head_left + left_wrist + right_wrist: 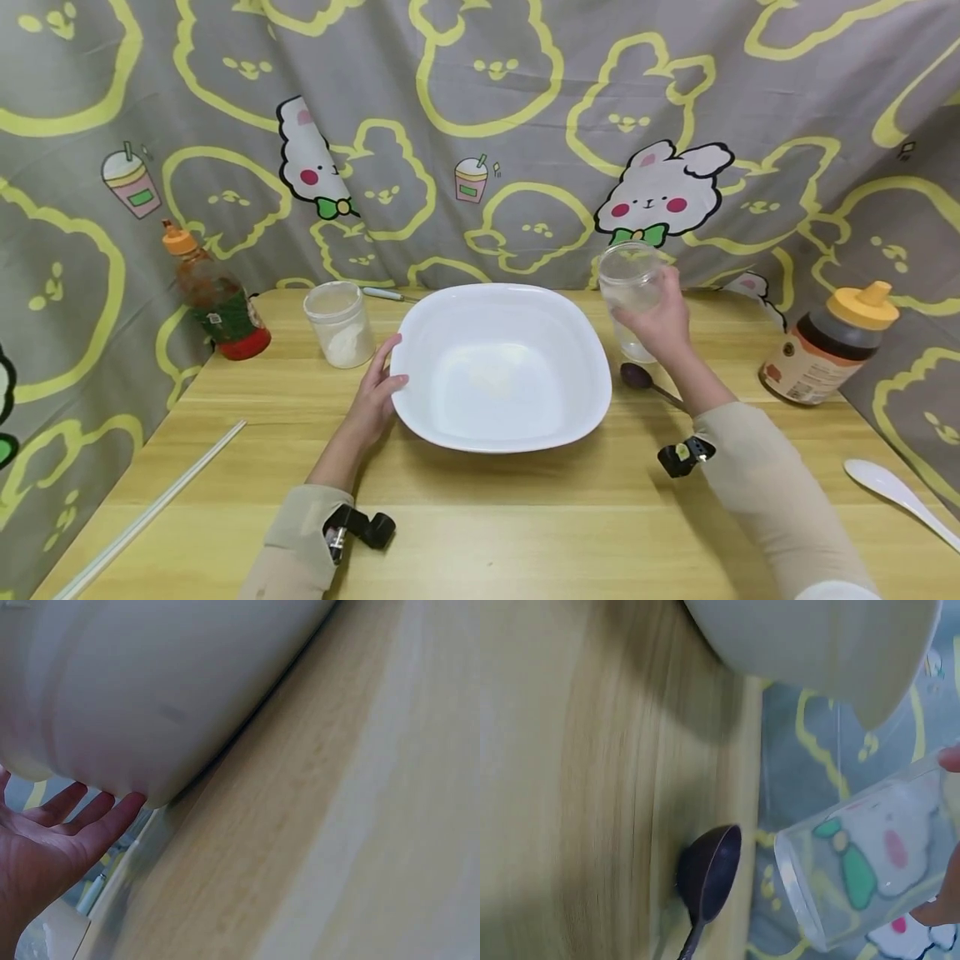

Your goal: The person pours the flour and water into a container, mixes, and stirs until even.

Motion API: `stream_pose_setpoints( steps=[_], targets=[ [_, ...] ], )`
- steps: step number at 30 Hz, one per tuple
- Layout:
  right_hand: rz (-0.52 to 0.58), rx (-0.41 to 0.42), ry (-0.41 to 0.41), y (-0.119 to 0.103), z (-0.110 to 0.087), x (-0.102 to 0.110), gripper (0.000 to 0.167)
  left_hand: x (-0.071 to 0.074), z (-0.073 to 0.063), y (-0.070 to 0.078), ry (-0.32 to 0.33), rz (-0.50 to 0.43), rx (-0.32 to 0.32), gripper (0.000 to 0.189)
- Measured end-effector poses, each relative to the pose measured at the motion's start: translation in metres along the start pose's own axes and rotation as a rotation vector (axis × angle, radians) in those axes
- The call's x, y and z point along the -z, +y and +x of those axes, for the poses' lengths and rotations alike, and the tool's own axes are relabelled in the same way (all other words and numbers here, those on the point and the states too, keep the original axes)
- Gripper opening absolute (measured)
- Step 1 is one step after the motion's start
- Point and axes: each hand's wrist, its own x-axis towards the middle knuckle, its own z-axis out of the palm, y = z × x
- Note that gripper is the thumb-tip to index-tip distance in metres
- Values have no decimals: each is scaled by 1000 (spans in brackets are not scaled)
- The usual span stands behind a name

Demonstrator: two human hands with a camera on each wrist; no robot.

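A wide white basin (501, 442) stands at the middle of the wooden table, a faint pale patch on its floor. My left hand (375, 392) holds its left rim, thumb at the edge; in the left wrist view the fingers (112, 814) lie against the basin's outer wall. At the basin's right, my right hand (660, 321) grips a clear jar (628, 279) round its side. The right wrist view shows the see-through jar (855, 862) held up off the table, slightly tilted. Beneath it lies a dark ladle-like spoon (712, 874).
A clear jar of white powder (345, 333) and a red sauce bottle (225, 308) stand back left. A thin tool's pale handle (382, 293) shows behind the basin. White chopsticks (157, 504) lie left. A brown squeeze bottle (825, 350) and white spoon (892, 492) are right. A patterned curtain (525, 100) hangs behind.
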Motion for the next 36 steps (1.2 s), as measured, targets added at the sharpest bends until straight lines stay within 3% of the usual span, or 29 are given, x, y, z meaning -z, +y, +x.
stream_pose_setpoints(
  steps=[8,13,22,36],
  targets=[
    [-130,226,-56,-22,-10,-4,74,0,2,4,-11,8,-13,64],
    [-258,308,-69,-28,-12,-6,74,-1,2,5,-19,2,-10,64],
    [-463,392,-102,-31,-15,-10,76,-2,1,4,0,3,13,65],
    [-554,468,-145,-43,-16,-16,75,-1,0,3,4,-11,23,65]
  ],
)
